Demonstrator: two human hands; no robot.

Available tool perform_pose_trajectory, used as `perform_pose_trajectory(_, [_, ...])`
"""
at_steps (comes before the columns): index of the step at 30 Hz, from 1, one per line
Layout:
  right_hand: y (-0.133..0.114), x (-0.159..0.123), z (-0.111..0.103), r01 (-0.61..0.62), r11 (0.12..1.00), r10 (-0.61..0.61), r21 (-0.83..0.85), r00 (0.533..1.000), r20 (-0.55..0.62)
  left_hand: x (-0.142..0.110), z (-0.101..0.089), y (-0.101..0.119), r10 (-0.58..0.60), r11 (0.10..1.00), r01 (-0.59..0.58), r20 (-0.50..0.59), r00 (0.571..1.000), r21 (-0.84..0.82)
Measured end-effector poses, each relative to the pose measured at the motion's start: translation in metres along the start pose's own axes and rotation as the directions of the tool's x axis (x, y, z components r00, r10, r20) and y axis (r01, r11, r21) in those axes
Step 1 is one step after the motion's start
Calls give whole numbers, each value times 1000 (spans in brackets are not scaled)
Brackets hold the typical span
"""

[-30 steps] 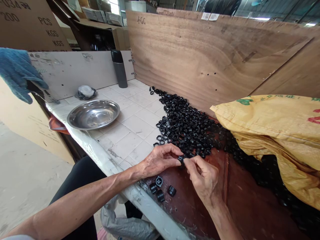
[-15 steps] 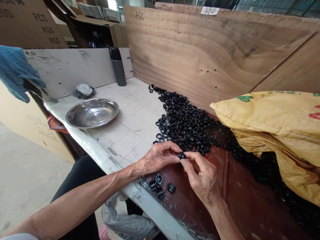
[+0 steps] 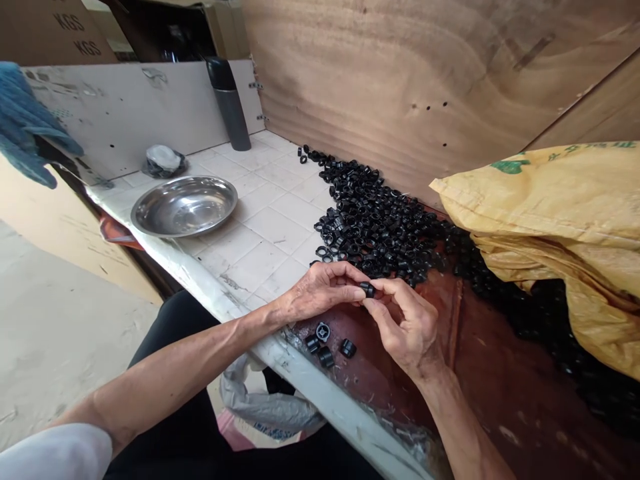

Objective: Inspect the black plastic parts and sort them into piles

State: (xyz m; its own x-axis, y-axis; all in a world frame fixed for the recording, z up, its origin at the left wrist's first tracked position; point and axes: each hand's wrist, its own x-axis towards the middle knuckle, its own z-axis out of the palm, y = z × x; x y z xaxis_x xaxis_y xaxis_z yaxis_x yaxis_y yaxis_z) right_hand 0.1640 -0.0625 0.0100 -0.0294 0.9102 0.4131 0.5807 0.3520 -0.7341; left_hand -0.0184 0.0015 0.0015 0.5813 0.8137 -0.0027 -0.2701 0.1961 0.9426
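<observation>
My left hand [image 3: 320, 293] and my right hand [image 3: 405, 327] meet above the table's near edge, both pinched on one small black plastic ring [image 3: 367, 289] held between their fingertips. Just below the hands, several loose black parts [image 3: 327, 343] lie on the dark red board [image 3: 500, 387]. A big heap of black rings [image 3: 380, 227] spreads behind the hands, from the white tiles to the yellow sack.
A steel bowl [image 3: 184, 205] sits on the tiled table [image 3: 260, 260] at the left, with a dark flask [image 3: 229, 103] and a wrapped bundle [image 3: 163, 160] behind it. A yellow woven sack [image 3: 550, 220] lies at the right. Plywood walls [image 3: 400, 87] close the back. A blue cloth [image 3: 25, 127] hangs far left.
The view has tilted down and shifted a little. Both hands stay together on the ring, turning it slightly between the fingertips.
</observation>
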Motion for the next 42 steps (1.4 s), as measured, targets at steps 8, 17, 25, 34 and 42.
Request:
perform_pose_trajectory(8, [4, -2, 3, -97, 994, 97, 42, 995, 5, 0, 0, 5, 27, 999, -27, -1, 1000, 18])
perform_pose_trajectory(17, [-2, 1, 4, -534, 766, 529, 358, 840, 121, 6, -12, -16, 459, 763, -481, 161, 874, 432])
perform_pose_trajectory(25, [8, 10, -25, -751, 603, 598, 270, 649, 469, 2, -18, -6, 277, 561, -537, 468, 839, 630])
perform_pose_trajectory(34, [43, 11, -52, -480, 794, 578, -372, 786, 218, 8, -6, -14, 96, 450, -307, 296, 950, 839])
perform_pose_trajectory(42, [66, 10, -35, -348, 846, 399, -405, 916, 46, 18, -8, -37, 148, 236, -439, 414, 898, 867])
